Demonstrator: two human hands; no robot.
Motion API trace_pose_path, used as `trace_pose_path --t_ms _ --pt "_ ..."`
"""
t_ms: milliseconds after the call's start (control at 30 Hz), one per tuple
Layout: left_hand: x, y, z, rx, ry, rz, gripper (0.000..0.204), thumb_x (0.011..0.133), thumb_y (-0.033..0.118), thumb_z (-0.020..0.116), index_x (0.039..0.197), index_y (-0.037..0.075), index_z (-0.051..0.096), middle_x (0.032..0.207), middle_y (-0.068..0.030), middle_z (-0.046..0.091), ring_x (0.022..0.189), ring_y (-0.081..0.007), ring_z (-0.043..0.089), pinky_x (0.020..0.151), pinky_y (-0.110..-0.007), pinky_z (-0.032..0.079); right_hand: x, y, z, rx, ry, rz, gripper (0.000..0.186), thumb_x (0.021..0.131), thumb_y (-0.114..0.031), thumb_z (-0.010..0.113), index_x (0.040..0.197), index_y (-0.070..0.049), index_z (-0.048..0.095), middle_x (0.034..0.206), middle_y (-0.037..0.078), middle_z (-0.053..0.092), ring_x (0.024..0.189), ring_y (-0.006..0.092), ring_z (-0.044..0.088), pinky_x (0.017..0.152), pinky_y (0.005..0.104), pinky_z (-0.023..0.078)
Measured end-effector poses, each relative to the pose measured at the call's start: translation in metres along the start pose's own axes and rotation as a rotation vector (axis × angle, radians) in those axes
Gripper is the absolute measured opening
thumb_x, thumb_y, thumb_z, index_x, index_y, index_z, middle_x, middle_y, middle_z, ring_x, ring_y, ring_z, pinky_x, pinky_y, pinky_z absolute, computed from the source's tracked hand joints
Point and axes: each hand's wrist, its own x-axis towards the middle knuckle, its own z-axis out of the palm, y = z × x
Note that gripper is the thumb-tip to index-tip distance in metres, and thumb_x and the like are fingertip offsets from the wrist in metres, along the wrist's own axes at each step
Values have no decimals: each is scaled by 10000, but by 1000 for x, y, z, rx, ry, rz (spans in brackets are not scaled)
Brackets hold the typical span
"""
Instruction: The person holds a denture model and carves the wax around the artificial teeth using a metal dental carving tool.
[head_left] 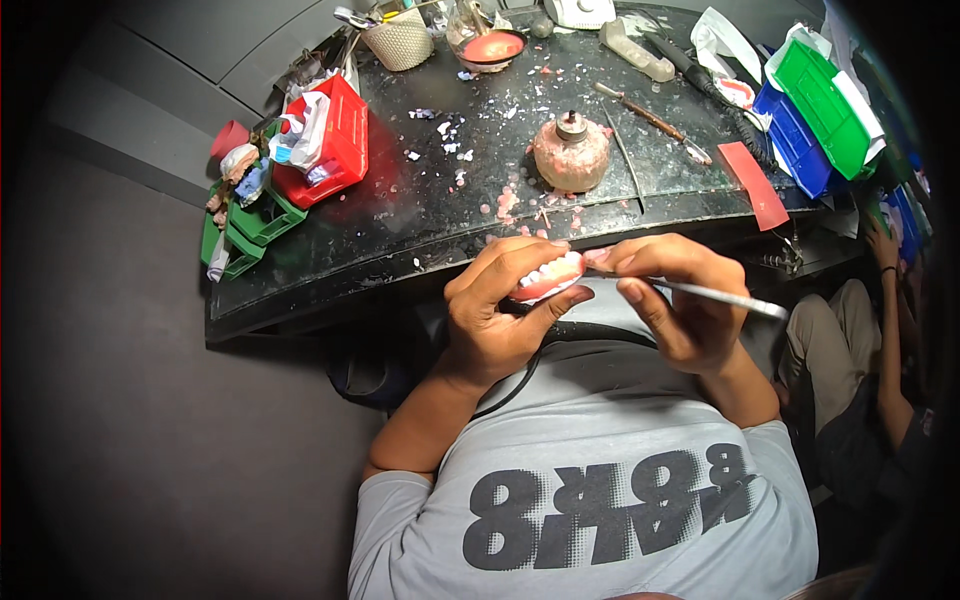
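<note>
In the head view, the landmark is a round, collared lamp (571, 155) standing on the dark desk (395, 225). On the wearer's side of it, slightly to its left and short of the desk edge, is a denture-like dental piece (551, 280). The person's left hand (505, 312) grips this piece between curled fingers and thumb. The right hand (668, 285), nearer the wearer than the lamp and to its right, pinches a slim, pale-handled tool (735, 298) between thumb and fingers, much as one holds a pen.

The relation that matters most is between the tool and the piece: the piece lies left of the right hand, its tooth row slanting up toward that hand's fingertips. The tool's handle runs away to the right and toward the wearer. The fingers mask its working end, so contact cannot be told.

The piece has a curved row of whitish teeth set in glossy pink, with white showing beneath. Right of the lamp lie a thin metal rod (626, 160) and a flat pink sheet (754, 186).
</note>
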Motion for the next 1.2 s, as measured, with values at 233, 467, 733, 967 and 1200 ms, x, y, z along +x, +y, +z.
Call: trace_pose_path --t_ms 233,467,733,967,1200 --pt "0 2 0 -87 -24 -17 399 820 91 911 1147 -25 714 1053 -160 763 941 -220 735 841 -322 577 6 -5 4 -179 -73 -170 213 844 47 810 1045 38 740 1016 194 777 908 291 796 755 338 646" --pt "-1 5 1 -74 -18 -19 406 784 17 889 1150 -13 716 1043 -164 768 908 -277 755 814 -350 595 5 -3 8 -165 -73 -215 199 841 56 808 1025 73 736 980 209 767 915 327 798 751 359 652" --pt "-3 7 -1 -41 -25 -34 398 777 -7 872 1140 -17 708 1044 -167 764 907 -287 752 797 -356 597 5 -6 10 -193 -78 -220 195 835 73 806 1013 87 728 967 214 763 916 333 797 772 368 653" --pt "-3 3 0 -70 -31 -34 386 789 4 874 1137 -17 708 1040 -165 766 899 -281 755 795 -353 595 3 -3 10 -195 -64 -220 206 826 74 808 1015 80 729 975 211 765 906 319 797 768 358 652" --pt "-5 2 0 -89 -47 -61 371 836 92 888 1134 -35 709 1052 -149 777 913 -205 735 825 -308 570 3 -3 11 -192 -64 -221 209 822 71 807 1016 74 729 977 205 767 901 312 796 767 355 654"
